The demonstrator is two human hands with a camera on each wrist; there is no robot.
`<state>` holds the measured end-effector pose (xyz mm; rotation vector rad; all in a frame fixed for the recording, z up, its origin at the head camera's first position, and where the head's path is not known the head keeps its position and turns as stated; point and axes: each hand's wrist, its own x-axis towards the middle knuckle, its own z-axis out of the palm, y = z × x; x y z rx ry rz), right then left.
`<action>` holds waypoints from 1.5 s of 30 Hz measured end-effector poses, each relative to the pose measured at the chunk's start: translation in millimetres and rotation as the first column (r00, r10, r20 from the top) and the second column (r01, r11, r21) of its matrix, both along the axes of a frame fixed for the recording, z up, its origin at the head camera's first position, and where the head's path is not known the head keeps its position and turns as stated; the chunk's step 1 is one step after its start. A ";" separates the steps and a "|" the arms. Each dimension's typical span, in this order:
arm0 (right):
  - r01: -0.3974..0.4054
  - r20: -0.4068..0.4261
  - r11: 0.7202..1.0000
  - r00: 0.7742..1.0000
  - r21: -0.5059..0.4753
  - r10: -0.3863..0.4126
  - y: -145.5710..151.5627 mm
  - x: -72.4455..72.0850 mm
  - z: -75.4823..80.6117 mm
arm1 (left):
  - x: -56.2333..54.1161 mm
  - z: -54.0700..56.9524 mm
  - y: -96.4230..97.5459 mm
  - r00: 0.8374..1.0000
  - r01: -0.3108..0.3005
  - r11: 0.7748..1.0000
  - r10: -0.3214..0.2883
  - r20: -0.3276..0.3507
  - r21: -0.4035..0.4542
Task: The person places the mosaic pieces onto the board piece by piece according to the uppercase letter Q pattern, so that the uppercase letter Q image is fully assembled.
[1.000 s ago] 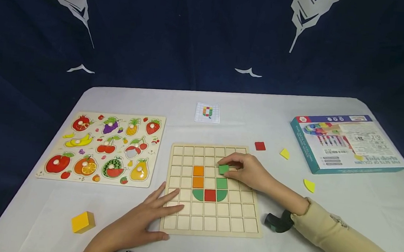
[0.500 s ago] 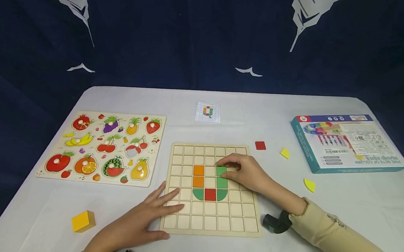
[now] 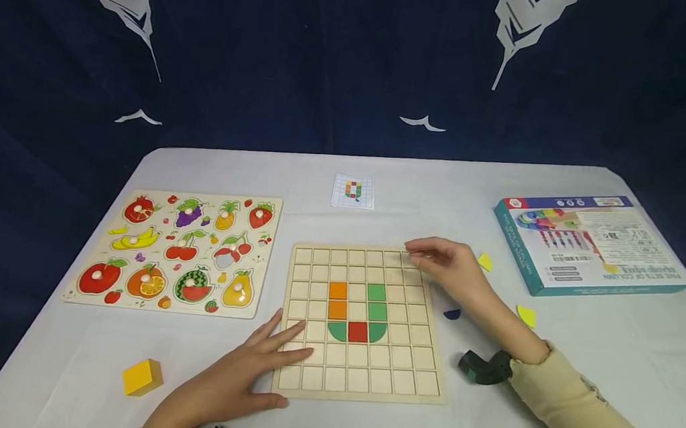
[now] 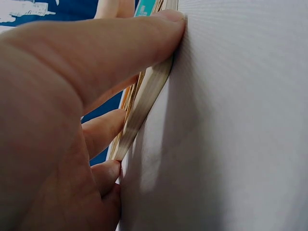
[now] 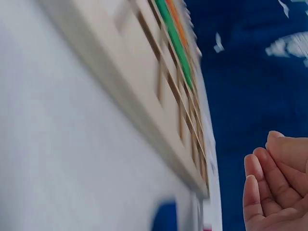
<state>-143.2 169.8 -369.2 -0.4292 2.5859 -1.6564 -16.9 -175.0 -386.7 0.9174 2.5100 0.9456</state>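
A wooden grid board lies in front of me. Set in its cells are orange squares, green squares, a red square and green rounded corner pieces, forming a U shape. My left hand rests with spread fingers on the board's left side, its thumb by the near edge; in the left wrist view the thumb touches the board's side. Over the board's far right corner hovers my right hand, fingers loosely bent. The right wrist view shows nothing between those fingers.
Right of the board lie a dark blue piece and yellow pieces. A pattern card lies beyond it. The game box stands far right. To the left are a fruit puzzle and a yellow block.
My right hand set a green square into the right column, let go, and moved right and away. The blue piece has come into sight; the loose red square is now hidden. The left hand stayed still.
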 end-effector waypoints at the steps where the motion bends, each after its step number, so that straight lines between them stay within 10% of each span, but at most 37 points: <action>1: 0.034 0.004 0.999 0.999 -0.012 -0.034 5.8 -2.5 1.3 | 0.2 0.1 0.0 1.000 0.000 1.000 0.000 -0.003 -0.001; 9: 0.196 0.065 0.979 0.978 0.060 -0.199 36.6 -18.4 -2.8 | 0.2 -0.4 0.0 1.000 -0.006 1.000 0.006 0.008 -0.002; 15: 0.166 0.095 0.983 0.980 0.078 -0.173 40.8 -21.4 -10.5 | 0.5 -1.5 -0.1 1.000 -0.005 1.000 0.005 -0.004 -0.005; 31: 0.171 -0.142 0.955 0.980 0.244 -0.139 32.8 -20.5 -23.7 | 1.4 -0.8 -1.2 0.999 0.001 1.000 -0.002 -0.044 -0.009; 45: 0.171 -0.064 0.965 0.985 0.198 -0.161 31.2 -16.5 -20.5 | 1.1 -1.8 -0.2 1.000 -0.005 1.000 0.005 -0.010 -0.011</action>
